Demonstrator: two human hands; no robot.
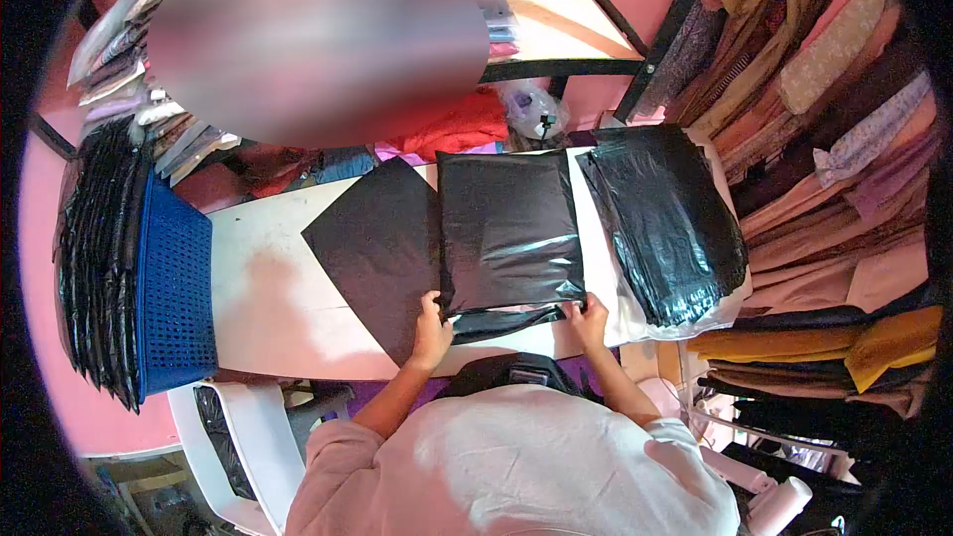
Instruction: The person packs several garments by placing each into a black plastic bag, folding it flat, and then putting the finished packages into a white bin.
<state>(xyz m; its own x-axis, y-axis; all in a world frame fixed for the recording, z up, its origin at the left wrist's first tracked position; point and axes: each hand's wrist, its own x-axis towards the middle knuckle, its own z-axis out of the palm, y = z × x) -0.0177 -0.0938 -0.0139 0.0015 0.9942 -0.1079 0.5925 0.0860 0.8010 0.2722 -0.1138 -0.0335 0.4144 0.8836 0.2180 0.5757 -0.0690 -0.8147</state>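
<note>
A black plastic bag (508, 228) lies flat on the white table (268, 288), its near edge folded or lifted toward me. My left hand (431, 332) pinches the near left corner of this bag. At the near right corner, the fingers of my right hand (587, 321) are closed on the same bag. A dark flat sheet or bag (372, 238) lies at an angle to the left, partly beside my left hand. To the right rests a stack of shiny black plastic bags (670, 223).
A blue basket (179, 288) with many black bags (99, 258) stands at the table's left end. Clothes (834, 139) hang along the right. Behind the table are red fabric (462, 124) and a clear plastic bag (534, 109). A white chair (263, 437) is at the near left.
</note>
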